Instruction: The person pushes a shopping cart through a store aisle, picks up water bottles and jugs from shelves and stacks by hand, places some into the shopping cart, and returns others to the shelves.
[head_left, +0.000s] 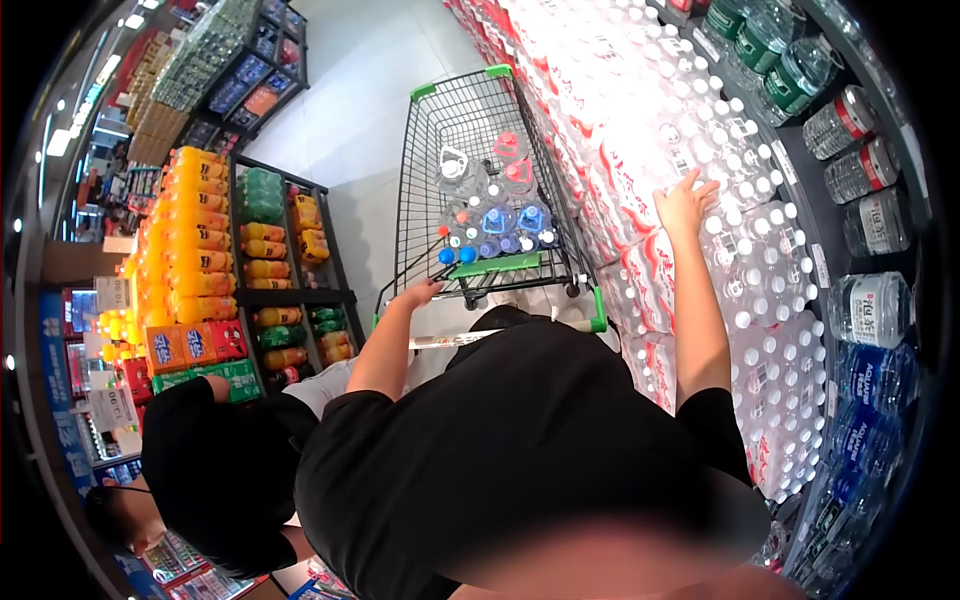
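My right hand (685,205) reaches out with its fingers spread over shrink-wrapped packs of water bottles (755,265) with white caps. Whether it touches the packs I cannot tell. My left hand (420,292) is at the rear edge of a black wire shopping cart (415,165) with green corners, its fingers curled together on the rim. In the cart stand several large clear water bottles (460,175). Some have pink handles, others blue ones, and smaller bottles with blue, white and red caps (462,240) are among them.
Orange drink bottles (195,230) are stacked at the left beside a black rack (295,297) of drinks. A person in black (225,470) stands close on my left. Large water bottles (870,305) fill the right shelf. The grey floor aisle (360,90) runs ahead.
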